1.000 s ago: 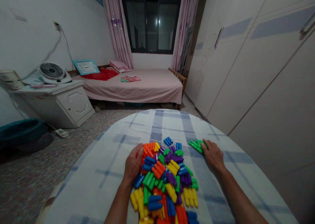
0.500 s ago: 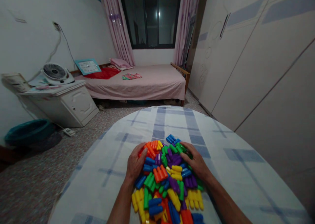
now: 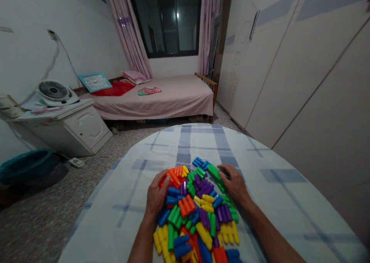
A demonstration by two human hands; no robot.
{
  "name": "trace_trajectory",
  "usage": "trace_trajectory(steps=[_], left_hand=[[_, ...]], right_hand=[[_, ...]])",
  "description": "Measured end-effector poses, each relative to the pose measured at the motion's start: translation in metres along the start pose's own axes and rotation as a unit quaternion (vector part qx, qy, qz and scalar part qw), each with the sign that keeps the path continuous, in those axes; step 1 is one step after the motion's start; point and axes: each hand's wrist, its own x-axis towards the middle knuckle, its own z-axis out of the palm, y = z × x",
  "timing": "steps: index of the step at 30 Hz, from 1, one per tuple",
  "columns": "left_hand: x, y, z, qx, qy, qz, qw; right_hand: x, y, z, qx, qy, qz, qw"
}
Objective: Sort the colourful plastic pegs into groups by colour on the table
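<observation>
A heap of bright plastic finger-shaped building blocks [image 3: 206,220] in several colours lies on the round table. At the heap's far left, my left hand [image 3: 157,191] curls round the edge, its thumb over a group of orange blocks [image 3: 175,177]; its other fingertips are partly hidden. My right hand [image 3: 235,184], at the far right, has thumb and fingers closed on a row of green blocks [image 3: 214,173], which stands a little apart from the purple blocks [image 3: 203,186]. Blue blocks [image 3: 199,162] lie just beyond, at the far tip of the heap.
A white and blue checked cloth [image 3: 266,216] covers the table. Behind it stands a bed [image 3: 179,97] under a window. A cabinet with a fan [image 3: 54,91] and a teal basin [image 3: 29,164] are at the left. A tall white wardrobe [image 3: 277,74] lines the right.
My right hand has moved outward to the right, drawing the green blocks away from the purple ones. My left hand stays at the orange blocks. The view has swung slightly right.
</observation>
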Motion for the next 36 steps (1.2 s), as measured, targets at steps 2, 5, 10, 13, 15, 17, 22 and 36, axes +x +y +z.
trace_trajectory(steps=[2, 5, 10, 13, 15, 17, 22, 36], left_hand=[[0.000, 0.000, 0.000, -0.002, 0.002, 0.003, 1.000], [0.000, -0.001, 0.000, -0.003, 0.001, 0.007, 1.000], [-0.001, -0.001, 0.000, -0.005, -0.005, 0.003, 1.000], [0.000, -0.001, 0.000, -0.003, -0.004, 0.002, 1.000], [0.001, -0.002, 0.000, -0.003, -0.003, 0.002, 1.000], [0.001, -0.001, 0.000, -0.002, -0.001, 0.002, 1.000], [0.001, -0.001, 0.000, -0.006, -0.002, 0.002, 1.000], [0.001, -0.003, 0.001, -0.007, -0.004, 0.004, 1.000]], right_hand=[[-0.001, 0.002, -0.001, 0.000, 0.015, 0.008, 1.000], [-0.004, 0.000, 0.002, -0.008, -0.014, -0.032, 0.999], [-0.003, 0.000, 0.009, -0.071, -0.063, -0.071, 0.993], [0.000, 0.015, 0.002, -0.116, -0.028, -0.030, 0.992], [0.002, 0.027, -0.006, -0.158, 0.019, 0.009, 0.987], [0.004, 0.037, -0.014, -0.193, 0.067, 0.038, 0.978], [0.001, 0.033, -0.017, -0.180, 0.032, -0.047, 0.982], [0.003, 0.042, -0.021, -0.262, 0.049, -0.009, 0.964]])
